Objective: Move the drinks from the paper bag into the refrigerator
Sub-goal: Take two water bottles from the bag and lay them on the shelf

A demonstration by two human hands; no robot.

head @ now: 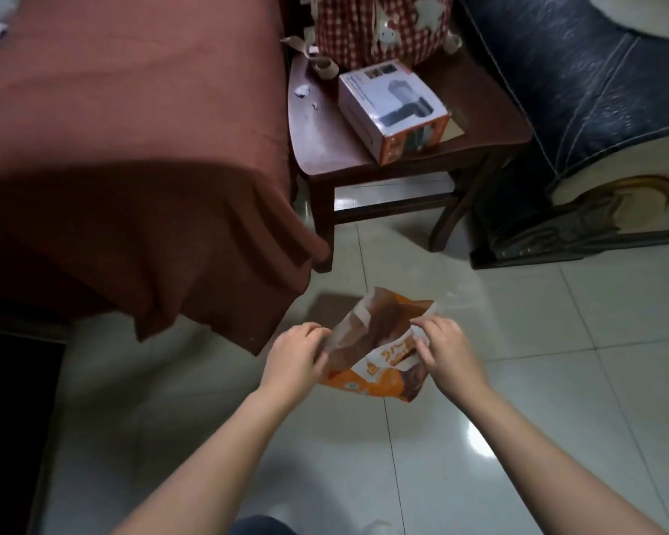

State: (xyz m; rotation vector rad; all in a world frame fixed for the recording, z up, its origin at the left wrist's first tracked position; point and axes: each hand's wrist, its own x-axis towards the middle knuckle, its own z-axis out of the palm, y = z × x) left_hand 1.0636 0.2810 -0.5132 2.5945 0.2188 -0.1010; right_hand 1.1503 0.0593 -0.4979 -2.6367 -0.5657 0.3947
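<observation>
Head view: the orange-and-white paper bag (379,382) is on or just above the pale tiled floor (537,399), near the corner of the draped rust-brown cloth (170,225). My left hand (298,357) pinches its left rim and my right hand (441,353) its right rim — mouth pulled open. The paper looks thin, crumpled and easy to tear. The drinks are hidden inside — I'd grip each by its body.

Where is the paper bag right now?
The orange and white paper bag sits on the pale tiled floor, low in the middle of the head view, its top gripped by the left hand and right hand, near the dark wooden side table.
</observation>
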